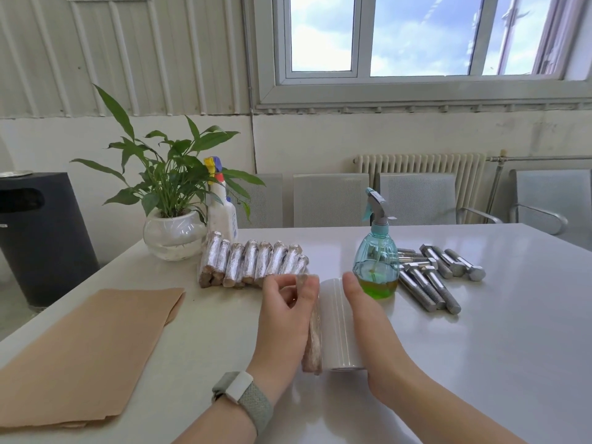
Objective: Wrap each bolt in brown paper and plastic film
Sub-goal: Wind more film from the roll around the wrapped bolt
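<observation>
Two hands: the left hand (286,318) pinched the far end of a paper-wrapped bolt (313,339) with curled fingers; the right hand (365,322) lay with straight fingers pressed together along the right side of the plastic film roll (340,325).
Bolt in hand: near middle of the table (480,363), lying just left of the film roll and touching it, already glossy with film.
Step, as I judged it: winding film round the bolt.
Doing it well: keep the film taut, steady the roll, overlap each turn and cover both ends before tearing.
Wrapped bolts (253,262): a row at far left of the hands, near the potted plant (166,174).
Bare bolts (439,277): a pile at far right, behind the green spray bottle (376,257).
Brown paper (83,354): sheets stacked at near left.
</observation>
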The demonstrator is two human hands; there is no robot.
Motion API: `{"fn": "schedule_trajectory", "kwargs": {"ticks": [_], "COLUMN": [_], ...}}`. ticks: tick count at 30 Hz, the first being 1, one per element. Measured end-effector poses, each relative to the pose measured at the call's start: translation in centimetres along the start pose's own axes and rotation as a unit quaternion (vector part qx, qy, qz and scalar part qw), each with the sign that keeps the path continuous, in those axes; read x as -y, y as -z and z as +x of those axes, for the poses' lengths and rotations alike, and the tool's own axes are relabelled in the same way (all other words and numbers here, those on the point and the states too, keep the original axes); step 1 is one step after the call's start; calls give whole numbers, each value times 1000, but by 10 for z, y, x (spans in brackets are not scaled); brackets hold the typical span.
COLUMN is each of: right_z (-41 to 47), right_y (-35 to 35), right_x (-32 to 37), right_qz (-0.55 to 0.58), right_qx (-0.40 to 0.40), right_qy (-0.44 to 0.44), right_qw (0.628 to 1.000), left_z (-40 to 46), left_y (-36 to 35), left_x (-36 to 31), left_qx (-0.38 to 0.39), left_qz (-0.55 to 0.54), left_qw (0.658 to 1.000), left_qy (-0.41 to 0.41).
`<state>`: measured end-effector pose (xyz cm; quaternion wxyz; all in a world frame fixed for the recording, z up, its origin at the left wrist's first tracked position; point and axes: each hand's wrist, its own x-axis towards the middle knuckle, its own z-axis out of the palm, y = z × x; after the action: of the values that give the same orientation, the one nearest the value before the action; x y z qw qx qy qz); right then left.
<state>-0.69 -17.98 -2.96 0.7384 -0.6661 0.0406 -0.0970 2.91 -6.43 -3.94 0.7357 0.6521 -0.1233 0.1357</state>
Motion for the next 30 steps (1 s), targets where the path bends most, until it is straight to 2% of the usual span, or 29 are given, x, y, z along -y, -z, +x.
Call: {"fn": "schedule_trajectory", "kwargs": {"ticks": [4, 6, 8, 12, 15, 19, 21, 23, 27, 30], "right_z": [-5, -8, -9, -6, -2, 2, 4, 3, -1, -4], "right_y": [-7, -8, -8, -4, 3, 6, 6, 3, -6, -8], "right_x": [-5, -5, -4, -2, 3, 5, 5, 4, -1, -4], "right_qz": [-42, -65, -76, -33, -6, -9, -42, -65, -16, -31], "right_qx": [-33, -43, -43, -11, 54, 25, 10, -4, -33, -65], "right_qy": [38, 73, 88, 34, -23, -19, -7, -4, 0, 18], "right_qw": [998, 994, 992, 999, 998, 999, 999, 998, 999, 997], "left_z": [-7, -14, -17, -13, -11, -6, -4, -5, -10, -16], "left_y": [-5, -9, -11, -10, -7, 0, 2, 0, -7, -10], "left_x": [-4, -7, -8, -1, 3, 4, 4, 1, -3, -6], "left_qx": [2, 43, 69, 57, 48, 64, 49, 34, 28, 64], "left_qz": [-102, -144, -149, -178, -108, 35, 56, 23, -110, -168], "left_qw": [993, 982, 978, 969, 987, 997, 997, 999, 988, 973], "left_qy": [63, 115, 129, 164, 110, 17, -2, 10, 101, 142]}}
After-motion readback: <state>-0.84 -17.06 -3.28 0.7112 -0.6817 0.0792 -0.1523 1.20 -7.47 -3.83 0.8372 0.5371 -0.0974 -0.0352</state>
